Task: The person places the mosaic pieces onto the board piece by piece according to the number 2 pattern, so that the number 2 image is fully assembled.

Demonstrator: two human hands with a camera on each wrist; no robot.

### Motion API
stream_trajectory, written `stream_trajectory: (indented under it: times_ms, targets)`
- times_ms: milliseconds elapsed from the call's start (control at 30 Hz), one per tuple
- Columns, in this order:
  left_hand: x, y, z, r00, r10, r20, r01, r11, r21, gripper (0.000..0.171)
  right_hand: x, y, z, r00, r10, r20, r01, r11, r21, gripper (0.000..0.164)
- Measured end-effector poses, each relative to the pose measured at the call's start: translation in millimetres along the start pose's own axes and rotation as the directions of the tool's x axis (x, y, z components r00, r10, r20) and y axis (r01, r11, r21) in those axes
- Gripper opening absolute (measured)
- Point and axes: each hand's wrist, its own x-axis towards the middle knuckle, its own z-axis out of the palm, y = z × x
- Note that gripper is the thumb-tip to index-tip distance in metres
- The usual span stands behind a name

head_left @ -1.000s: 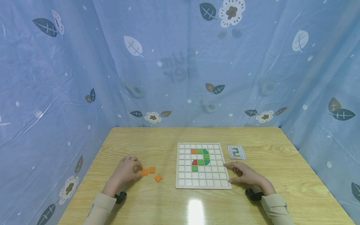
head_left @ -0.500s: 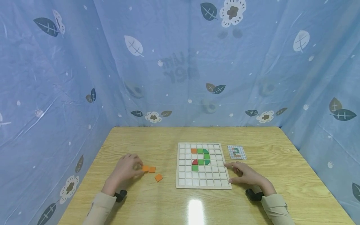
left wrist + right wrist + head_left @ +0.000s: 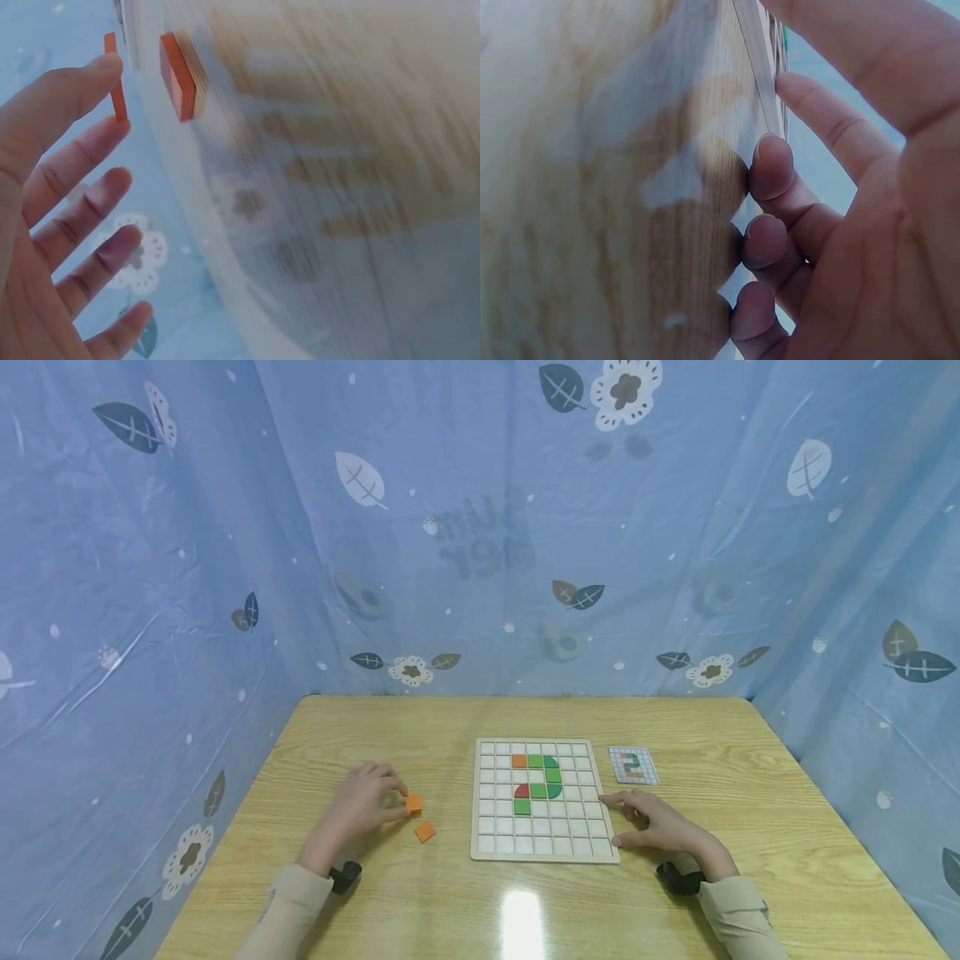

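My left hand (image 3: 363, 802) pinches an orange square tile (image 3: 118, 97) on edge between thumb and index finger; the other fingers are loosely spread. An orange patch (image 3: 414, 805) shows at its fingertips in the head view; whether a second tile lies under it I cannot tell. Just below lies a loose orange tile (image 3: 425, 832). My right hand (image 3: 657, 822) touches the right edge of a white gridded board (image 3: 474, 802) with index finger and thumb; its other fingers are bent. On the board, an orange tile (image 3: 519, 761), several green tiles (image 3: 537, 791) and a red tile (image 3: 522, 792) form a curved shape.
A small pattern card (image 3: 633, 766) with a gridded figure lies right of the board's upper corner. Everything rests on a wooden table (image 3: 420, 902), with blue patterned curtains (image 3: 480, 527) behind and at both sides. Black straps (image 3: 678, 878) circle the wrists.
The left hand has moved right, bringing its orange tile to where the neighbouring tile lay. The right hand and the board's pattern stay the same; the head view has shifted slightly.
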Motion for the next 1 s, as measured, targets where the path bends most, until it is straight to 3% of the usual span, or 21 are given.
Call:
stream_trajectory:
  times_ms: [133,500,1000]
  targets:
    - [5.2,4.7,4.4,1.000,0.016,0.006,-0.016,1.000,-0.025,0.027,0.1,17.9,4.0,1.000,-0.031,-0.001,0.031,1.000,0.003,0.060]
    - [14.5,19.0,12.5,0.999,0.047,0.027,-0.046,0.998,-0.051,0.026,-0.2,21.2,3.6,1.000,0.012,0.012,-0.012,1.000,0.005,0.062]
    - [24.6,38.7,18.8,0.997,0.054,0.047,-0.049,0.994,-0.098,0.027,-0.8,22.5,4.2,1.000,-0.023,0.004,0.023,1.000,0.012,0.061]
